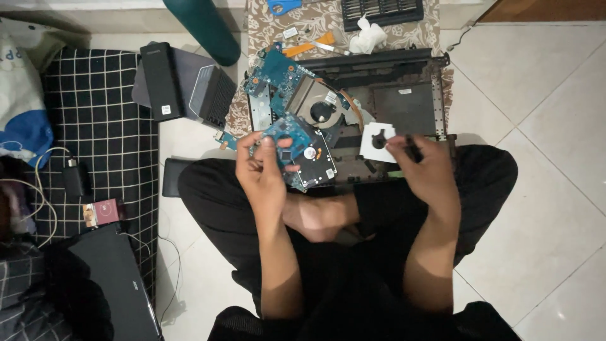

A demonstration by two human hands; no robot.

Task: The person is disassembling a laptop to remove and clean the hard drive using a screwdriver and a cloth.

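Note:
I sit cross-legged on a tiled floor over an opened black laptop base [404, 104]. My left hand [262, 173] grips the lower edge of a blue circuit board [287, 101] that carries a fan and copper heat pipe [323, 108] and a silver hard drive [315, 161]. The board is tilted up off the base. My right hand [424, 165] holds a slim dark tool [413, 150] and pinches a small white piece with a dark hole [377, 140] at the base's front edge.
A patterned cloth [265, 25] lies under the laptop, with a detached keyboard [382, 11], white crumpled tissue [367, 35], orange pry tool [309, 45] and blue tool [283, 6]. Left: black battery [161, 81], grey box [208, 91], green cylinder [202, 28], checked mat [95, 139], another laptop [123, 287].

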